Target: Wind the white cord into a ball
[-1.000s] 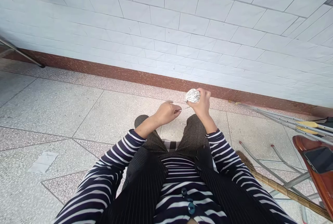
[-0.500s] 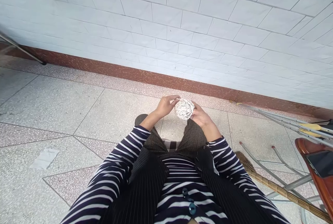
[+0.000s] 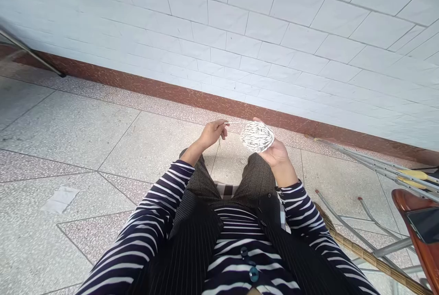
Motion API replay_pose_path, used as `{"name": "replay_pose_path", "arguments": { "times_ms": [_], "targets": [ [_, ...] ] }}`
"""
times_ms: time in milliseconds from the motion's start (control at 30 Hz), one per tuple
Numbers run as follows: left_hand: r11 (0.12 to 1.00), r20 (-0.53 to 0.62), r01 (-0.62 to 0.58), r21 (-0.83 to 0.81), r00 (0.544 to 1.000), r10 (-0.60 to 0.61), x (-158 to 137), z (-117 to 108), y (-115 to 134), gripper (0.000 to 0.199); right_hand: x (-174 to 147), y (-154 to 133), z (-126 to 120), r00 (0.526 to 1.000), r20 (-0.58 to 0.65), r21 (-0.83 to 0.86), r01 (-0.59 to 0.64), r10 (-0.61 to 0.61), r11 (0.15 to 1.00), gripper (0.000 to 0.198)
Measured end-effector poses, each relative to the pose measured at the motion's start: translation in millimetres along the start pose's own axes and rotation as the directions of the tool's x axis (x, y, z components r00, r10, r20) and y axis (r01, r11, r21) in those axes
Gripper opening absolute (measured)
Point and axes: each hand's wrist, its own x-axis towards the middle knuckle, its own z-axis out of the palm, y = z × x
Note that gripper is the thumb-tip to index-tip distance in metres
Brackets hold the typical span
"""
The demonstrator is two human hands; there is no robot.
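Note:
A round ball of white cord (image 3: 257, 136) with dark flecks rests in my right hand (image 3: 276, 152), whose fingers are behind and under it. From the ball a thin strand of the cord (image 3: 235, 122) runs left, pulled nearly straight. My left hand (image 3: 213, 133) pinches that strand between thumb and finger, apart from the ball. A short pale end (image 3: 219, 142) dangles below the left fingers. Both hands are held out in front of my knees, above the floor.
A white tiled wall (image 3: 219, 20) with a reddish-brown skirting stands ahead. At right are metal crutches (image 3: 370, 155), a straw broom (image 3: 363, 249) and a brown chair (image 3: 408, 203) with a dark phone (image 3: 425, 224). White paper (image 3: 61, 199) lies on the floor at left.
My right hand has moved right with the ball, and my left hand slightly left. The gap between them has widened, with a longer strand stretched across it.

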Motion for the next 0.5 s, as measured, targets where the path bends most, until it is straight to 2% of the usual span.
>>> {"name": "replay_pose_path", "arguments": {
  "times_ms": [133,233,300,400,500],
  "targets": [
    [0.978,0.067,-0.006,0.207,0.998,-0.008,-5,8,-4,0.02,2,2,-2,0.999,-0.048,0.009,-0.023,0.023,1.0,0.061],
    [0.988,0.098,-0.118,0.1,0.989,0.108,-12,21,3,0.049,5,7,-4,0.991,-0.126,0.01,-0.049,0.05,0.999,0.054],
    [0.977,0.082,-0.211,-0.009,0.974,0.211,-13,30,11,0.059,6,11,-5,0.987,-0.143,-0.006,-0.079,0.078,0.997,0.053],
    [0.95,0.01,-0.291,-0.108,0.956,0.294,-11,39,22,0.051,5,16,-7,0.986,-0.141,-0.045,-0.092,0.085,0.995,0.055],
    [0.948,-0.01,-0.286,-0.137,0.958,0.287,-7,44,23,0.035,2,17,-13,0.984,-0.16,-0.075,-0.088,0.075,0.993,0.058]
  ]
}}
